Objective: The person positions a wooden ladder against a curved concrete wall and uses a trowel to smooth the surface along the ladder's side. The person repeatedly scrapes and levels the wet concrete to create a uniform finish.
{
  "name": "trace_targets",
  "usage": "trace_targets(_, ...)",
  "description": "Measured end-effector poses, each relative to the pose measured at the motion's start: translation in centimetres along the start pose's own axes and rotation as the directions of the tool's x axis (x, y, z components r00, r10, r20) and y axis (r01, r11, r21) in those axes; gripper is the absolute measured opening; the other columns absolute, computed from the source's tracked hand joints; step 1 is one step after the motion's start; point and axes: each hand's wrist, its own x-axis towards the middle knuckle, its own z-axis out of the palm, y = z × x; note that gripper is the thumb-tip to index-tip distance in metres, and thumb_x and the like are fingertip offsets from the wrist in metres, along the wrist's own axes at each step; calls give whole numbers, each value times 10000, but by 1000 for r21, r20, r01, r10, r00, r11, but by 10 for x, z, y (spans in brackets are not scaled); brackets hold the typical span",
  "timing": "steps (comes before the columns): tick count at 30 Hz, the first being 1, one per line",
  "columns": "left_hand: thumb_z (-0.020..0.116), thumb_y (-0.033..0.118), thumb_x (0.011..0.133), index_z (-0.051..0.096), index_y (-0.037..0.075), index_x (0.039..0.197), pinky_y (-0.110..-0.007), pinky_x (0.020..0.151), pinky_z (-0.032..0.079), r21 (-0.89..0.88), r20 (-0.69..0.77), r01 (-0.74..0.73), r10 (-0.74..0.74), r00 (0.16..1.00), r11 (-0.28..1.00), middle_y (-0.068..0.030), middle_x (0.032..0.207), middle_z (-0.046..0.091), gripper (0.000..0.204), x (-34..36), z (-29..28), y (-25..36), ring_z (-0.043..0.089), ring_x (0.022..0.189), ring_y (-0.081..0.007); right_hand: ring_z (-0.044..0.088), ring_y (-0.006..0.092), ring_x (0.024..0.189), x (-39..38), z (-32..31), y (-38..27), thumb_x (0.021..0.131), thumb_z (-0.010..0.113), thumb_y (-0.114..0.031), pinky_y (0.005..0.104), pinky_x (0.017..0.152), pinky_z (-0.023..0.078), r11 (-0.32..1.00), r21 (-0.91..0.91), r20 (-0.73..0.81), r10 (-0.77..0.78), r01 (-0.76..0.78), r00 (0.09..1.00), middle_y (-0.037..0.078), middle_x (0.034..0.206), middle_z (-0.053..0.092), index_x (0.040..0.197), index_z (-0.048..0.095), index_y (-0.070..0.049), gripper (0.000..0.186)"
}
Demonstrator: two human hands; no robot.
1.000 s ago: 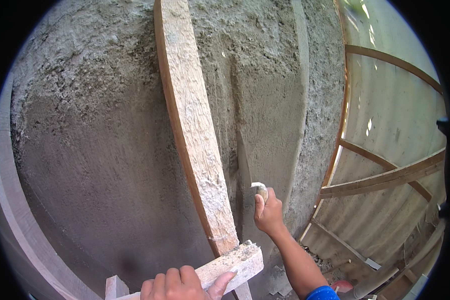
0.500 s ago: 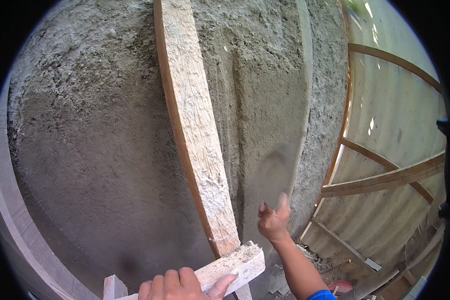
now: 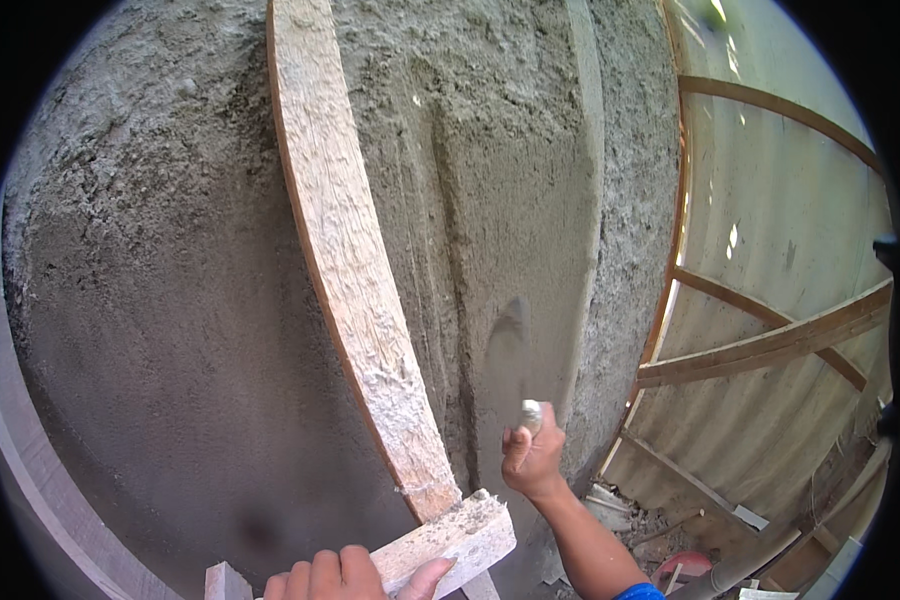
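Note:
My right hand (image 3: 534, 462) is closed round the handle of a trowel (image 3: 507, 350), whose grey blade is blurred and lies close to the wet plaster of the wall (image 3: 190, 330). Low in the view, my left hand (image 3: 328, 577) wraps over a short, mortar-crusted wooden beam (image 3: 460, 548), thumb along its near side. A long wooden plank (image 3: 345, 240), rough with dried mortar, slants down in front of the wall and meets that beam at its lower end. A groove runs down the plaster between the plank and the trowel.
At the right stands a corrugated sheet wall (image 3: 770, 200) with wooden framing (image 3: 760, 350). Rubble and a red rounded object (image 3: 682, 568) lie on the ground below it. A curved-looking board (image 3: 45, 480) edges the left side, with a wood stub (image 3: 227, 582) nearby.
My right hand has turned, and the trowel blade has swung left and tilted more edge-on. The whole view has shifted slightly, while my left hand keeps its hold on the beam.

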Motion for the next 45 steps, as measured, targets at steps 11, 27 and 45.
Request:
trace_targets(11,703,661,800,538,142,667,-427,565,450,-9,-8,8,-8,1000,1000,-61,631,560,561,0,0,1,605,594,-273,645,505,716,9,6,1,1007,610,-310,523,607,513,986,-155,89,81,-66,993,256,762,632,1043,527,8,330)
trace_targets(27,704,657,806,554,145,673,-420,568,455,-8,-29,-1,1,1000,1000,-60,643,575,551,-1,0,0,618,607,-268,657,488,713,30,11,-29,1002,623,-315,509,588,509,989,-147,17,-10,12,1000,258,770,644,1032,516,1,335)
trace_targets(45,687,663,817,568,139,679,-419,568,469,-11,-51,-2,2,999,1000,-67,636,591,554,-1,1,-1,632,601,-274,687,427,681,27,12,-47,981,663,-301,444,587,537,992,-125,-62,-4,-4,998,194,745,639,1056,550,12,341)
